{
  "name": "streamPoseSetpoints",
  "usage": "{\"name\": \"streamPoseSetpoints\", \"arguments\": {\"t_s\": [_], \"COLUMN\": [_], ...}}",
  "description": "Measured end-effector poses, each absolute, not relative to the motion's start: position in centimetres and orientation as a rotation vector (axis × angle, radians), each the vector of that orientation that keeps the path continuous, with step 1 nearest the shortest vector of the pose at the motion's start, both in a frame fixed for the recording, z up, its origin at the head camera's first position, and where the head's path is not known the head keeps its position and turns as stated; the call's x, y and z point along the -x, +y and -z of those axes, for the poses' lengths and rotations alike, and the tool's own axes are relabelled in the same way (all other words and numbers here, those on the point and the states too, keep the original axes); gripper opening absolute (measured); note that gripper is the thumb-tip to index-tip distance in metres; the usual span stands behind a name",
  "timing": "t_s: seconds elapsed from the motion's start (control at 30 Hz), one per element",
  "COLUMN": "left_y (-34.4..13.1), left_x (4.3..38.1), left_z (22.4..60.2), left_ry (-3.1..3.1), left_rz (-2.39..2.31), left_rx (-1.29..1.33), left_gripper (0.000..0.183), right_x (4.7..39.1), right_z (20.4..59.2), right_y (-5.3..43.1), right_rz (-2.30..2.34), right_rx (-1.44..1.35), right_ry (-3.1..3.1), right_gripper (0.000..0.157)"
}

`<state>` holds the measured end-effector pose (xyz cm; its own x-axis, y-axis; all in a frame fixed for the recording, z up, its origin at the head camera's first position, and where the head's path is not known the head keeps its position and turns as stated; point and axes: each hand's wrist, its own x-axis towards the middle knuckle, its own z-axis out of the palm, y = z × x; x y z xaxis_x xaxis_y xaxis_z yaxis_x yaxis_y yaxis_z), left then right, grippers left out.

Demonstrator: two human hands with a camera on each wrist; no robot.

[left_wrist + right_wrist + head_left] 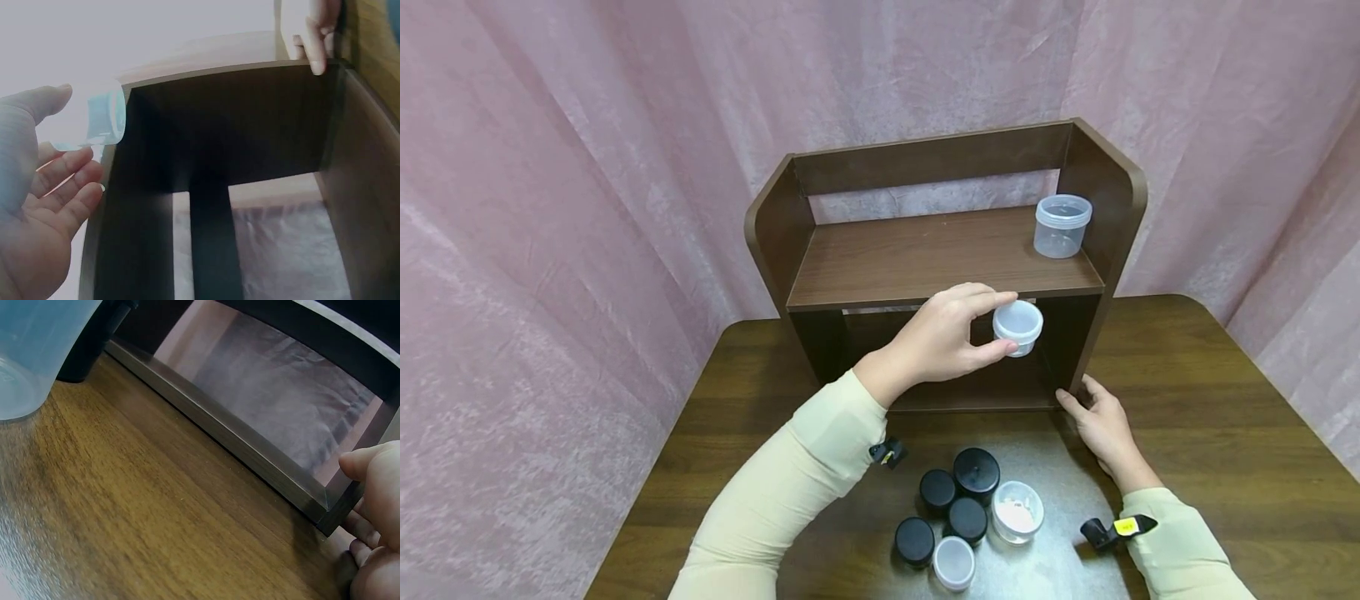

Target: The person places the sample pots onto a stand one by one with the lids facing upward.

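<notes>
My left hand [946, 337] pinches a small clear plastic jar [1019, 327] with a translucent white lid, between thumb and fingers. It holds the jar in front of the lower compartment of a brown wooden shelf [940, 258], just below the upper board's front edge. In the left wrist view, the jar [105, 119] appears sideways beside the shelf's dark inside. My right hand [1105, 429] grips the bottom front corner of the shelf's right side panel, thumb on the inner face. A larger clear jar [1062, 227] stands at the right end of the upper board.
In front of the shelf, several black-lidded jars [977, 473] cluster on the wooden table [1202, 375]. Beside them are a small white-lidded jar [954, 563] and a clear jar with white contents [1017, 512]. A pink curtain [625, 167] hangs behind.
</notes>
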<state>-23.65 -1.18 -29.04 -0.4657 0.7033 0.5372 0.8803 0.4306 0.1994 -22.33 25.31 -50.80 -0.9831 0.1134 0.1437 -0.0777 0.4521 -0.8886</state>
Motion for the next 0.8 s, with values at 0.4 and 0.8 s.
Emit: {"name": "streamPoseSetpoints", "arguments": {"t_s": [0.4, 0.8], "left_y": [2.3, 4.1], "left_x": [26.5, 28.2], "left_z": [25.5, 25.0], "left_ry": [-2.325, -2.446], "left_rz": [0.765, 0.897], "left_rx": [1.344, 1.201], "left_gripper": [0.053, 0.055], "right_x": [22.2, 22.3], "right_z": [50.6, 51.2], "right_y": [25.4, 25.1], "right_rz": [-1.61, -1.761], "right_rx": [0.13, 0.281], "right_ry": [-2.504, -2.17], "right_gripper": [0.069, 0.043]}}
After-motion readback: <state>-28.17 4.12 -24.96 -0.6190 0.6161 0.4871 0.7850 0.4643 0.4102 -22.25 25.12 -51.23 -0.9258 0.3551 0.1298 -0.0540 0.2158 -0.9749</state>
